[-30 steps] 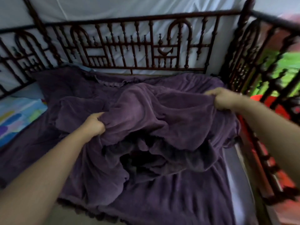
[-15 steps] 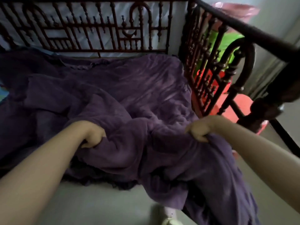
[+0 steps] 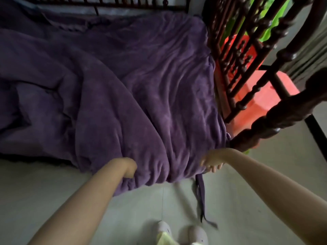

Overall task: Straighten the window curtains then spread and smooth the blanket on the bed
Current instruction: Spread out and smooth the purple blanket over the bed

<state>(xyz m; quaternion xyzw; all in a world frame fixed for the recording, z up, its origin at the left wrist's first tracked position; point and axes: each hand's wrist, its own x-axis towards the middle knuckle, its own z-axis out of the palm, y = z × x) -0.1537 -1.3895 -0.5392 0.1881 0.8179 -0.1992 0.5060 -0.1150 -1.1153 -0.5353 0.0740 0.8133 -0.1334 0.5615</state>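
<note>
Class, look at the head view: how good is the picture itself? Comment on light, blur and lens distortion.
Head view: dim, flat light, so the blanket reads as dark purple with soft folds; the red stool and green cloth behind the bed rail are the brightest patches. The wide lens bows the rail and stretches both forearms. The right hand is slightly blurred; the slippers are soft.

Left hand (image 3: 130, 167) curled with its fingers buried in the blanket (image 3: 141, 96) fold; blanket cut off at the left edge; bed rail (image 3: 247, 55) cropped at top; slippers (image 3: 182, 232) cropped at bottom; right hand (image 3: 211, 162) motion-blurred.
</note>
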